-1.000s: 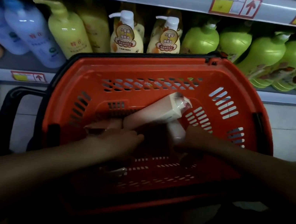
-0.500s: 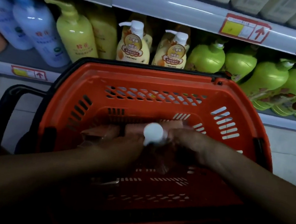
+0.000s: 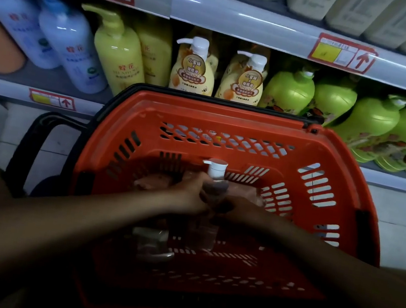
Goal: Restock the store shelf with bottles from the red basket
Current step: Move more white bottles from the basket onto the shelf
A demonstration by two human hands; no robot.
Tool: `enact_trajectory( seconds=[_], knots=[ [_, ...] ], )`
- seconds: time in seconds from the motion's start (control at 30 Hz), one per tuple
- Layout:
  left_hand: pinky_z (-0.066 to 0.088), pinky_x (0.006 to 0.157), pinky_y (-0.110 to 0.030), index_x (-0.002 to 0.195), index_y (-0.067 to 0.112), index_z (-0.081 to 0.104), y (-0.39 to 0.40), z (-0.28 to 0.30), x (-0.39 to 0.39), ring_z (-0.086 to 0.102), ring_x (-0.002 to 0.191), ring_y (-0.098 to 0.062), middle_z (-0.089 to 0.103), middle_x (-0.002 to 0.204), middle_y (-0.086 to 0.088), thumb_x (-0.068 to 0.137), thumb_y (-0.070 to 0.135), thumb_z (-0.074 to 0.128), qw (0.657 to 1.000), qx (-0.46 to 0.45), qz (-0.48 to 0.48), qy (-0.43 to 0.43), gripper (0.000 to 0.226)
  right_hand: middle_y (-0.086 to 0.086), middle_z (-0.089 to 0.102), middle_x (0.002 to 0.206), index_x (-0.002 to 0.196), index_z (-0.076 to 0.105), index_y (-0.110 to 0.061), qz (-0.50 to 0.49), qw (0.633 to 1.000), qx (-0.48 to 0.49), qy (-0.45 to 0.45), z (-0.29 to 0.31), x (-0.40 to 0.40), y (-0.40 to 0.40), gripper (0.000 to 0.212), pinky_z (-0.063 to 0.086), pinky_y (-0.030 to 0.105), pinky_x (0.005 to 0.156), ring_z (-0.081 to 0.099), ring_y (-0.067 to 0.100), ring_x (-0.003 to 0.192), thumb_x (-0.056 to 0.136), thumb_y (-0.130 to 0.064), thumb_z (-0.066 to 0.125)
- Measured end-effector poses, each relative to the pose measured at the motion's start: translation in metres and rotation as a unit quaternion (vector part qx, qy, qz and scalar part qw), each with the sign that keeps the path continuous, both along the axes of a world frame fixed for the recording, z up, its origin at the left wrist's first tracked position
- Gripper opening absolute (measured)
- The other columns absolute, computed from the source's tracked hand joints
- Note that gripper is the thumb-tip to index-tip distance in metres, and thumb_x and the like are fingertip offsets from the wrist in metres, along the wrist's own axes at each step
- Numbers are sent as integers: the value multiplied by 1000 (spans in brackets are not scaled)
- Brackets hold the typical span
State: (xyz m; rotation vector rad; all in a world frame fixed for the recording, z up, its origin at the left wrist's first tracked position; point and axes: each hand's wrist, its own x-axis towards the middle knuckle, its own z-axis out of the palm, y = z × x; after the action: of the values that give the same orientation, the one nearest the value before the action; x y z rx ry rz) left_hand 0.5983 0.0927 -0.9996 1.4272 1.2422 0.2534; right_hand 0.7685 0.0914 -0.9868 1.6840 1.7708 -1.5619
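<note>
Since the earlier frame the pump bottle (image 3: 214, 182) had turned upright, its white cap now pointing up inside the red basket (image 3: 355, 162). The left hand (image 3: 187, 195) and right hand (image 3: 237, 208) both gripped its translucent body. The basket's plastic walls were slotted and latticed, below the shelf (image 3: 269, 28).

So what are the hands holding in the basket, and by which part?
Both hands, left and right, grip one pump bottle around its body, below the white pump.

One red basket (image 3: 325, 146), two hands (image 3: 187, 194) (image 3: 238, 210), one upright pump bottle (image 3: 212, 182), two honey-label bottles (image 3: 193, 69) (image 3: 247, 83).
</note>
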Motion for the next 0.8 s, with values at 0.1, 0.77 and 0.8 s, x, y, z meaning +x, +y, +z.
enact_trajectory(
  seconds=[0.1, 0.77, 0.8],
  knots=[
    [52, 87, -35, 100, 16, 55, 3, -6, -2, 66, 104, -25, 70, 110, -14, 74, 22, 75, 992, -34, 65, 101, 33, 12, 68, 112, 120, 66, 1, 26, 998, -9, -50, -5, 9, 6, 28, 40, -1, 52, 55, 2, 75, 95, -12, 66],
    [29, 117, -30, 155, 2, 10, 20, 3, -23, 36, 145, -26, 31, 158, -13, 89, -4, 66, 991, -124, -5, 60, 87, 11, 45, 153, 157, 25, -11, -185, 979, -26, 82, -11, -8, 21, 86, 44, 37, 111, 49, 26, 136, 87, 2, 73],
    [29, 117, -29, 153, -1, 12, 19, 2, -24, 36, 144, -27, 32, 157, -16, 87, -8, 66, 992, -120, 1, 44, 86, 11, 45, 153, 157, 23, -12, -190, 978, -35, 77, -12, -9, 21, 88, 45, 39, 111, 50, 27, 135, 87, 1, 73]
  ],
)
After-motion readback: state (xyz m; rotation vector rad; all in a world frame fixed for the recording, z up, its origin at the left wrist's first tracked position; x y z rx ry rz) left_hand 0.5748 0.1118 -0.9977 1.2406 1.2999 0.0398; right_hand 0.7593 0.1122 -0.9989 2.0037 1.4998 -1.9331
